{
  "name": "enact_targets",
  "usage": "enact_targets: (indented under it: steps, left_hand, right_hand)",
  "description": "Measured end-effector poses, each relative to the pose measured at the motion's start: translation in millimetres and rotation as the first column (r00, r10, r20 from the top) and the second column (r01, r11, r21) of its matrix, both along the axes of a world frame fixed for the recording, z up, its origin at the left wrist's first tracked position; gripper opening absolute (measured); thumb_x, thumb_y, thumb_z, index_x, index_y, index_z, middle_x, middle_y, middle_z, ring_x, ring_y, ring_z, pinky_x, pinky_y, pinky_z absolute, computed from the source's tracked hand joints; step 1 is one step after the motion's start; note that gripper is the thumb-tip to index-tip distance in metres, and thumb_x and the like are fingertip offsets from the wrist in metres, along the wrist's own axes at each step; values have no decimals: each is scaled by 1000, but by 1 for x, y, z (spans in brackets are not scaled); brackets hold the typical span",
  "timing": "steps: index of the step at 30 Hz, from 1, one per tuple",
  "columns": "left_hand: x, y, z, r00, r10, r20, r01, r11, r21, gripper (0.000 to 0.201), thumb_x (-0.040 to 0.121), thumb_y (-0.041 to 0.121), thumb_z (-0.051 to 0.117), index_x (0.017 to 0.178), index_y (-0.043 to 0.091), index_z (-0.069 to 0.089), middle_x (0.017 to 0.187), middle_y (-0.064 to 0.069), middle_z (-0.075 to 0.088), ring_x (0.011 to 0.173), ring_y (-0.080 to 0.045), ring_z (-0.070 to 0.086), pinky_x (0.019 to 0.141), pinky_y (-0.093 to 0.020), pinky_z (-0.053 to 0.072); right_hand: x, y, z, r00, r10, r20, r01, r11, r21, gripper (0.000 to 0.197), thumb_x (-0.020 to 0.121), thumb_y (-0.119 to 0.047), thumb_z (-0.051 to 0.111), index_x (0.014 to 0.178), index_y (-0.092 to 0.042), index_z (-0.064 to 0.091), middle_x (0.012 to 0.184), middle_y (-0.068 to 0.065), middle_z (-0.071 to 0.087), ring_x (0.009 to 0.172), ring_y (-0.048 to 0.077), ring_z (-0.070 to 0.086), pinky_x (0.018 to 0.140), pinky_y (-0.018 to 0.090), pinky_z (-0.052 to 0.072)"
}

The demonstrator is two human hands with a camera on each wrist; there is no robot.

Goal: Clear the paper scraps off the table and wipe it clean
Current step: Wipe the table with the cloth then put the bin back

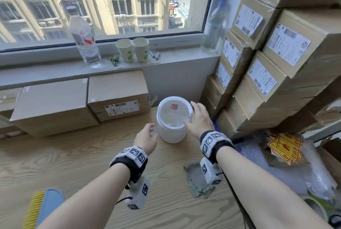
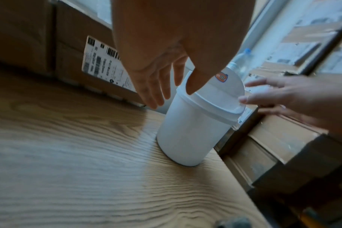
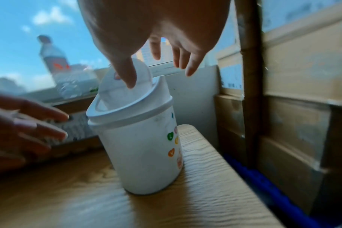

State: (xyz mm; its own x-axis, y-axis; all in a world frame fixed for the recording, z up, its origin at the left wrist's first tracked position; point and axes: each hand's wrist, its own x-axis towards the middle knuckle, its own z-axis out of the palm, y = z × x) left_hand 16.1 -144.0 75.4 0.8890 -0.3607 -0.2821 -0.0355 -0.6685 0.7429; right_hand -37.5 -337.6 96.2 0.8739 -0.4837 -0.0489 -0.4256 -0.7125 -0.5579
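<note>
- Item under inspection: small white plastic bin with a swing-flap lid [image 1: 173,120], upright on the light wood-grain table [image 1: 77,157], at its far right corner, close to the stacked brown cardboard boxes with printed labels [image 1: 273,59]
- Flap: tilted in its collar in the right wrist view, so the opening is partly exposed; yellow and pale shapes show dimly through it in the head view, judged to be paper scraps already inside
- Right hand [image 1: 198,120]: fingers spread and straight, thumb tip at the near edge of the flap; it holds nothing
- Left hand [image 1: 145,138]: open, fingers loosely extended, just beside the bin's left wall; contact cannot be confirmed; it holds nothing
- Handling, as judged: thin-walled moulded plastic, light, stiff enough not to buckle under a moderate squeeze; the smooth wall may slip; a narrow, tall body would tip easily if pushed near the top
- Recommended hold: round the body below the collar, or both palms on opposite walls; not by the flap, which pivots freely and bears no load
- Also noted: grey frayed cloth [image 1: 197,182] flat on the table near the right forearm, likely the wiper; yellow-bristled brush with blue back [image 1: 42,208] at the near left edge
- No loose scraps visible on the table surface in these views
</note>
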Motion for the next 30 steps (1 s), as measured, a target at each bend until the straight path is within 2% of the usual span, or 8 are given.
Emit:
enact_targets:
  steps: [3,9,12,16,20,23,28,30]
  left_hand:
    - [1,31,8,983,-106,149,82,985,154,38,91,14,43,128,17,46,128,-3,56,115,-21,54,95,-34,44]
    - [-7,114,12,910,-251,330,144,938,316,35,92,11,39,126,14,48,125,-4,54,113,-23,50,84,-39,50]
    - [-15,166,2,901,-285,327,153,914,375,35,93,11,38,127,13,47,128,-3,51,116,-21,47,81,-37,49]
    - [-27,239,-21,915,-271,297,128,897,424,36,90,9,40,125,14,49,127,-4,52,117,-24,46,82,-38,47]
    - [-38,302,-44,938,-216,271,87,904,418,37,88,5,44,123,10,51,125,-9,54,116,-27,48,82,-38,46]
    - [-45,343,-64,955,-179,236,70,910,408,38,84,1,45,121,6,53,121,-14,56,113,-30,51,84,-40,49]
    - [-56,389,-95,967,-154,204,58,910,410,32,61,-7,66,91,4,67,86,-14,67,77,-30,66,57,-33,56]
    - [-62,399,-106,975,-148,166,69,911,406,30,60,-5,63,89,4,66,88,-16,67,76,-33,66,58,-36,57]
  right_hand:
    - [-3,19,7,991,134,21,-124,955,-271,62,86,-36,60,140,-17,35,147,9,32,134,25,36,106,40,38]
    - [-2,97,15,941,337,31,-284,835,-472,47,77,-29,73,117,-8,61,121,13,62,105,28,64,82,39,53]
    - [-2,148,5,890,454,-37,-427,804,-412,44,87,-27,61,125,-8,53,127,13,56,114,28,58,95,39,47]
    - [-1,221,-24,816,567,-112,-568,753,-331,36,78,-23,71,108,-5,63,107,12,64,90,29,66,77,37,56]
    - [-2,290,-49,739,635,-223,-673,689,-267,39,91,-27,54,125,-7,52,128,10,53,112,28,54,93,36,44]
    - [-3,329,-66,690,667,-280,-722,659,-211,39,94,-26,48,130,-9,48,131,8,49,116,27,50,95,36,41]
    - [-3,375,-96,612,686,-394,-778,612,-141,35,94,-22,46,126,-8,49,126,10,51,115,29,50,92,38,41]
    - [-4,388,-106,597,672,-439,-778,618,-111,34,93,-19,43,126,-8,49,126,9,50,115,29,49,90,37,41]
